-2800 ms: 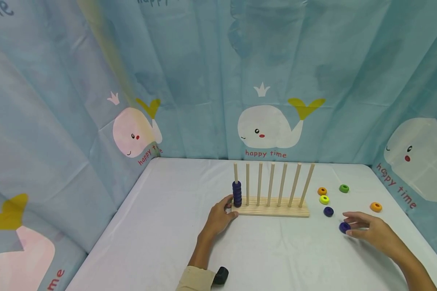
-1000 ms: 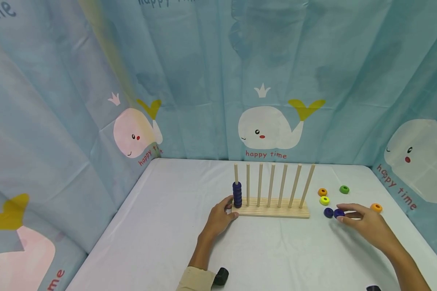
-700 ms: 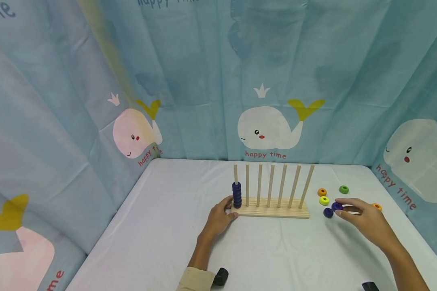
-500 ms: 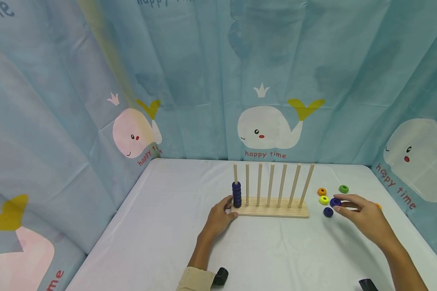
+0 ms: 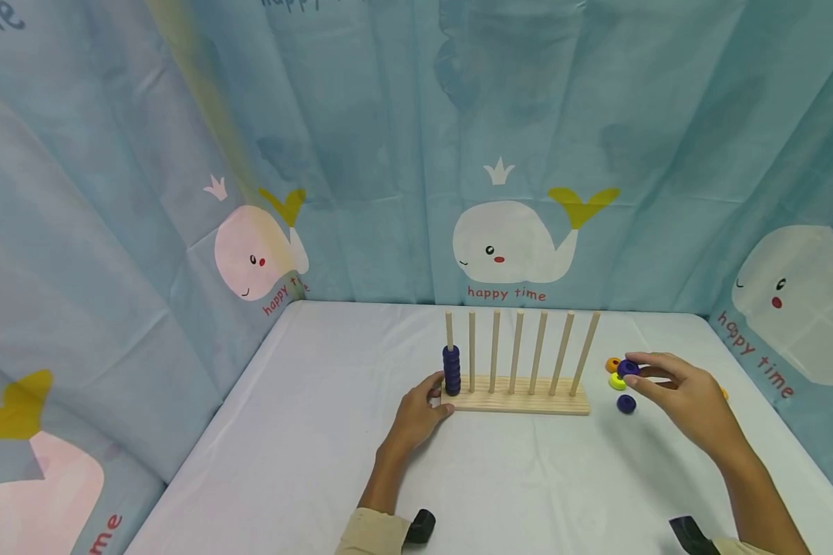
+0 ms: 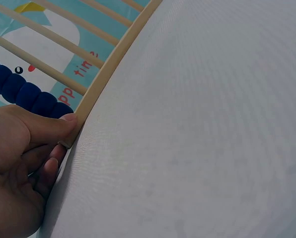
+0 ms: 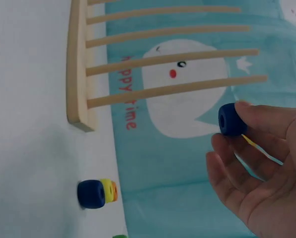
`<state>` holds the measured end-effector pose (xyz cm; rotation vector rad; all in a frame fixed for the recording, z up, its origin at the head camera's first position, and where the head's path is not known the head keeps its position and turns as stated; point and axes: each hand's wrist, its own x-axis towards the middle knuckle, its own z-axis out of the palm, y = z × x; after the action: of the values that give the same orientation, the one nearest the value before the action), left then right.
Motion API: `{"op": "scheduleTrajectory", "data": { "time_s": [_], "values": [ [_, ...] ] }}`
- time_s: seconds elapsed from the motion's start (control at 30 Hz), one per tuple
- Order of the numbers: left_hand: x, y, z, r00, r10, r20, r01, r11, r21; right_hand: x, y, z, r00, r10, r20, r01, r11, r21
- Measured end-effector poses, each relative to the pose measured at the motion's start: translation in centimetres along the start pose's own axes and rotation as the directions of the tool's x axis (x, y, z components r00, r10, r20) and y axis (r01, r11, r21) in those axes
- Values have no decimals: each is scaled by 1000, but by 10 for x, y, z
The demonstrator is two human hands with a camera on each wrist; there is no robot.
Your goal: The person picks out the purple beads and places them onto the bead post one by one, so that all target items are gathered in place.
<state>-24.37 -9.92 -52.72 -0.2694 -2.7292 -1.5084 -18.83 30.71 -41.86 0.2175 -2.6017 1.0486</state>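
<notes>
A wooden peg rack (image 5: 521, 401) with several upright pegs stands on the table. Its leftmost peg carries a stack of dark blue beads (image 5: 452, 371); the other pegs are bare. My left hand (image 5: 414, 416) grips the rack's left end, thumb on the front edge in the left wrist view. In my right hand (image 5: 690, 397) a blue bead (image 7: 232, 120) is pinched between thumb and fingers, held above the table to the right of the rack. Below it lie another blue bead (image 5: 626, 404), a yellow bead (image 5: 616, 381) and an orange bead (image 5: 612, 364).
A second orange bead (image 5: 725, 393) is mostly hidden behind my right hand. At the bottom of the right wrist view a green bead (image 7: 119, 236) just shows. The white tablecloth (image 5: 284, 432) reaches back to a blue whale-print curtain (image 5: 375, 154).
My right hand has taken hold of the nearest blue bead, lifted it and carried it up and leftward, over the yellow and orange beads. The left hand stays on the rack.
</notes>
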Motion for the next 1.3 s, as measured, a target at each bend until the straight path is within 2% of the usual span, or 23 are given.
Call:
{"op": "scheduleTrajectory", "data": {
  "time_s": [0.33,0.83,1.3],
  "values": [
    [-1,0,-1,1000,-6,2,6,1000,2,7,-20,-2,999,-31,-44,33,998,45],
    [2,-3,0,1000,0,10,0,1000,4,20,-53,-2,982,-145,-121,161,978,135],
    [0,0,-2,1000,1,8,-1,1000,-15,33,-84,5,975,-191,-110,212,949,233]
  ]
}}
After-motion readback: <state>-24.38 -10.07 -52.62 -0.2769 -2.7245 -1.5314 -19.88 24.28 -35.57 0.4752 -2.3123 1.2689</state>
